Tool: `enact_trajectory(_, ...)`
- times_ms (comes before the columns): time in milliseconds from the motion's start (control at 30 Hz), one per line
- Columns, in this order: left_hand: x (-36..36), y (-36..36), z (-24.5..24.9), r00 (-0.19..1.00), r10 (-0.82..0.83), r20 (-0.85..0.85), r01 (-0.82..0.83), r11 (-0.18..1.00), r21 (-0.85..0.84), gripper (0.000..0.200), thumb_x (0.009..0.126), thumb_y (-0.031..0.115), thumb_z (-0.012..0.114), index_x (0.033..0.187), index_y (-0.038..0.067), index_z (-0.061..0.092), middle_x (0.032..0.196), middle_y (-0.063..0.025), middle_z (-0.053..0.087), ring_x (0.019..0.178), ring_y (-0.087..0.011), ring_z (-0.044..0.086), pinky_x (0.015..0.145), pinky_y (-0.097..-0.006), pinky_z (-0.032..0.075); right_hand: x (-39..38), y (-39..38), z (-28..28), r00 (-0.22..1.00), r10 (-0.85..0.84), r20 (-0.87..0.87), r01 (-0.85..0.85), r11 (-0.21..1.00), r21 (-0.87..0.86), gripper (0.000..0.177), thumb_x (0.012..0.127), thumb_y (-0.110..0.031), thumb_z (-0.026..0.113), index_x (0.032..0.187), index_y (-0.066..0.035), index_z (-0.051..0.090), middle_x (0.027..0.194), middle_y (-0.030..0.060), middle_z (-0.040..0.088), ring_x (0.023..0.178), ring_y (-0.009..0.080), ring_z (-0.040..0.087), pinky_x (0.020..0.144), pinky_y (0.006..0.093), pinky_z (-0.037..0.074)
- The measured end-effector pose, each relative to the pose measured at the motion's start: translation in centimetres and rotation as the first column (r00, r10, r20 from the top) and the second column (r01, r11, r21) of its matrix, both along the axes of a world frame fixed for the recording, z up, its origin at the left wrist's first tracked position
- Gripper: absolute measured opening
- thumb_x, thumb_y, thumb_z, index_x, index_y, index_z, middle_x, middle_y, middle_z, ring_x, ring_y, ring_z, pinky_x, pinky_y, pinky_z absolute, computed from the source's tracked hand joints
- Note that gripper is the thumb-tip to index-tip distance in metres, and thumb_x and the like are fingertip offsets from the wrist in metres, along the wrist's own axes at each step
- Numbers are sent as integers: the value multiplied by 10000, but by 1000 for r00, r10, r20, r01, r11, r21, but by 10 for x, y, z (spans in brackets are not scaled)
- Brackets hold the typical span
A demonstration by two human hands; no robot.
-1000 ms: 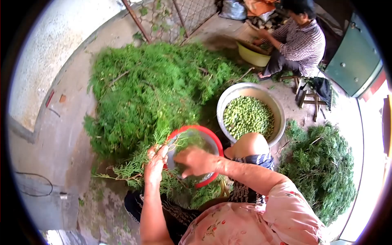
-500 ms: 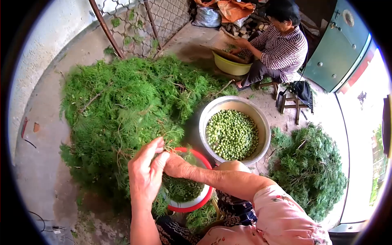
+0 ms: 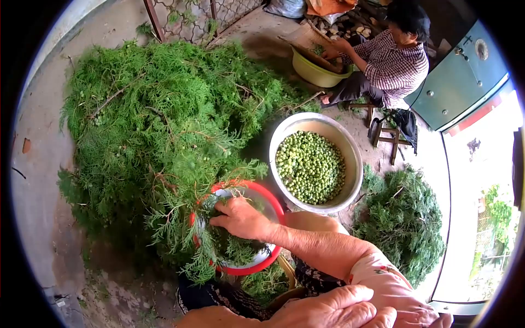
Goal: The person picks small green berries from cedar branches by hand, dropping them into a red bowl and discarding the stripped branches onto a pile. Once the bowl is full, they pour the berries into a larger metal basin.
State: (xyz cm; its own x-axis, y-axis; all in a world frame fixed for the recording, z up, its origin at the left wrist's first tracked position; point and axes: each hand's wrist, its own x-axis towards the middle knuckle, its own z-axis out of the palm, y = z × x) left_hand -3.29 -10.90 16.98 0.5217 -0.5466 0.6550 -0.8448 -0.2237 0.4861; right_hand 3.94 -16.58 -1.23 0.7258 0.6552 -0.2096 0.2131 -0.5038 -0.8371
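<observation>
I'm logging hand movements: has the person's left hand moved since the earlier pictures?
Yes. Judged against the metal bowl, the left hand has gone from lower left of it to well below it in the view, near the pink sleeve.

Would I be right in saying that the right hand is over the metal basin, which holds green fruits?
Not quite: in the head view, the right hand is over the red-rimmed basin, not the metal basin, which does hold green fruits.
</observation>
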Motion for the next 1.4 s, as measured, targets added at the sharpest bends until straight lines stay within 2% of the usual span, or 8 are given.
enact_trajectory(333,-1,47,-6,961,-278,-6,270,938,-216,106,761,46,587,846,-6,621,686,-92,639,542,-190,613,519,-305,510,13,-7,6,981,-185,58,170,963,208,246,756,-190,625,769,49,568,692,237,555,681,359,570,638,397,447)
enact_trajectory(400,-5,54,-29,956,56,-286,-181,884,-430,103,787,37,562,835,-45,602,628,-111,595,482,-165,555,454,-274,460,20,-8,5,965,-260,39,244,941,234,219,765,-167,620,763,44,562,677,224,556,623,314,550,615,376,438)
enact_trajectory(467,4,62,-59,623,357,-696,-711,631,-312,126,837,54,536,831,-61,589,610,-115,572,452,-116,497,395,-233,388,25,-11,-2,946,-321,-44,320,904,283,201,769,-155,618,772,36,557,657,207,549,586,270,513,603,360,427)
enact_trajectory(533,15,75,-109,537,68,-841,-804,345,-485,146,833,107,595,828,-38,606,555,-63,558,442,-87,480,417,-192,360,28,-15,-9,931,-352,-93,363,875,319,196,771,-151,622,781,30,548,634,180,538,565,216,471,597,347,412)
enact_trajectory(667,26,79,-142,465,160,-871,-884,131,-448,191,845,177,600,810,-10,598,587,-45,564,455,-105,493,415,-213,390,30,-18,-3,911,-400,-99,411,863,293,189,767,-136,635,749,22,533,593,162,512,540,194,430,572,342,397)
enact_trajectory(967,32,71,-180,373,-19,-928,-881,306,-361,245,810,173,650,1001,29,600,886,-39,629,742,-107,563,665,-233,455,25,-12,13,937,-309,165,216,881,422,103,765,-69,612,765,4,539,599,113,527,556,121,469,541,293,420)
enact_trajectory(1233,27,59,-149,400,-176,-900,-874,222,-432,481,885,346,513,1190,-24,474,1073,-89,568,951,-147,539,840,-262,415,2,15,-10,938,-83,337,-34,945,326,217,759,-135,632,941,-31,577,718,210,586,699,386,582,612,425,477)
enact_trajectory(1400,20,80,-160,297,-187,-937,-936,140,-324,331,818,322,629,991,45,578,847,-57,614,719,-141,593,600,-271,478,-1,12,12,985,33,171,-97,918,384,200,770,-168,621,876,-11,558,778,194,583,776,370,572,702,416,464)
